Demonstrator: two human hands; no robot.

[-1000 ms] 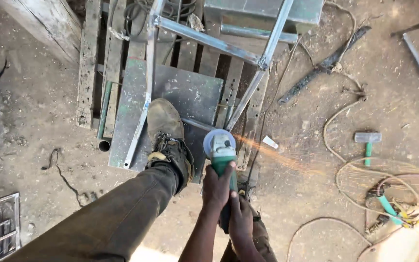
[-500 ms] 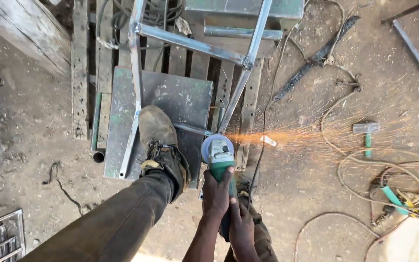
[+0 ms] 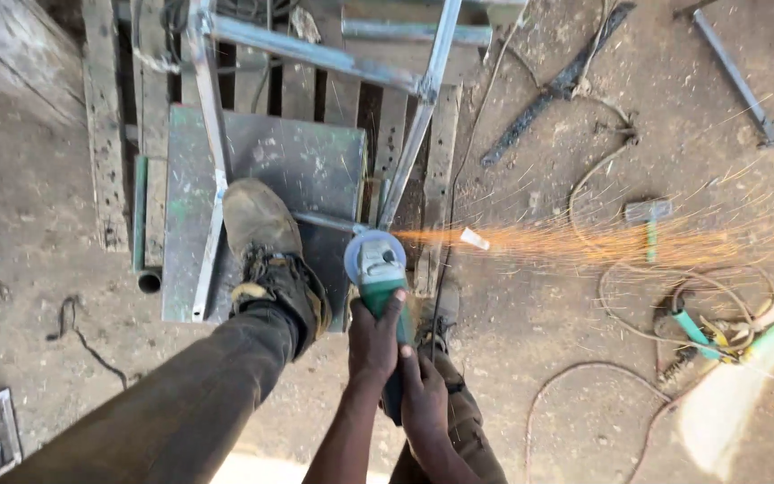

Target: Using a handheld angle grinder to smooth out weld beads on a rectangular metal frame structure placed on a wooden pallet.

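We are looking straight down at both hands gripping a green angle grinder [image 3: 380,278]: the left hand [image 3: 372,339] is wrapping the body just behind the head, the right hand [image 3: 423,399] is closing around the rear handle. The disc is meeting a steel frame [image 3: 409,152] lying across a metal sheet [image 3: 306,161], and orange sparks [image 3: 602,240] are streaming rightward over the dirt past a hammer [image 3: 648,220]. A worn boot [image 3: 266,251] is pressing on the sheet.

grinder [image 3: 378,278] – green, grey head | sparks [image 3: 602,242] – orange | hammer [image 3: 648,221] – green handle
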